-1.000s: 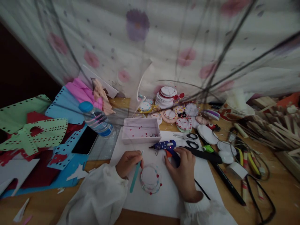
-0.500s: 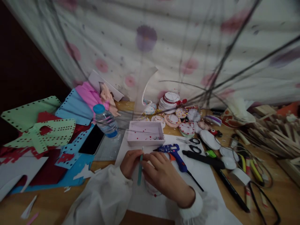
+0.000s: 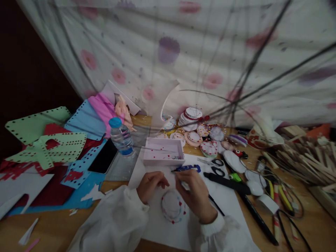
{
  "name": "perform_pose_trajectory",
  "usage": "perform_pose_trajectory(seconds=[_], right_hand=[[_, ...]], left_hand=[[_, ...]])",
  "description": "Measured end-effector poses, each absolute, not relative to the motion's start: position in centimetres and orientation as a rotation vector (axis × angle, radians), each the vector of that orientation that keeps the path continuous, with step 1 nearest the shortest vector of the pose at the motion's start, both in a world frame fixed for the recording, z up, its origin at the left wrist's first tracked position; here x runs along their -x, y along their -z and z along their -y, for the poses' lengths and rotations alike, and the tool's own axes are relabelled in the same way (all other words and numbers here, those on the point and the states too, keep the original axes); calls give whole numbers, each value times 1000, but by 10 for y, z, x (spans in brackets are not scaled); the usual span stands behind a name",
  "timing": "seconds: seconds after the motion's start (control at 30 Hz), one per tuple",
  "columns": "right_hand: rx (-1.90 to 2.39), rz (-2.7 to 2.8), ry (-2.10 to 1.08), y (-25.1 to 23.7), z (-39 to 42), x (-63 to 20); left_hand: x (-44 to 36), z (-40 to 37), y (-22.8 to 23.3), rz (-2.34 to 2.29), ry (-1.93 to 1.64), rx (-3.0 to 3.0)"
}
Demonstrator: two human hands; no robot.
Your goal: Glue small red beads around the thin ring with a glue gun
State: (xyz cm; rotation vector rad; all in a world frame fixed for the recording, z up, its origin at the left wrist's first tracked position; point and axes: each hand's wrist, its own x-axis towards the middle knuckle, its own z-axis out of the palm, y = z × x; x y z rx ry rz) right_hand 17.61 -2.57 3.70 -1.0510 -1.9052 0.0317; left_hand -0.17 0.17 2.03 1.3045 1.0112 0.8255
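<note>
My left hand (image 3: 151,184) rests on the white paper sheet (image 3: 160,229) with its fingers loosely curled, and I see nothing in it. My right hand (image 3: 193,193) lies just right of it, over the handle of the blue glue gun (image 3: 188,168), whose nozzle points left. Whether this hand grips the gun or anything else is hidden. Between and just below both hands lies a round white disc (image 3: 172,207) edged with small red hearts. The teal stick is out of sight.
A shallow pink box (image 3: 162,156) stands just beyond the hands, with a water bottle (image 3: 121,136) and a phone (image 3: 103,160) to its left. Scissors (image 3: 214,162), a black tool (image 3: 227,177), cables and wooden sticks (image 3: 309,155) crowd the right. Stacked decorated discs (image 3: 191,117) sit at the back, coloured foam sheets (image 3: 44,147) on the left.
My right hand left the glue gun, reached over to the stick in my left hand, then drew back to the gun. The teal stick is gone from my left hand.
</note>
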Motion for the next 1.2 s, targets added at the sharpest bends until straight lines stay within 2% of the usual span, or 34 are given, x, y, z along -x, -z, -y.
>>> perform_pose_trajectory(seconds=[0.17,0.43,1.2], right_hand=[[1192,1307,-410,-22,34,-199],[1105,1269,-693,-11,47,-192],[1109,1364,-855,-4,49,-193]], left_hand=[[2,0,-18,-966,-863,-1534],[9,-4,2,-804,-837,-1839],[8,-6,-13,-709,-774,-1951]])
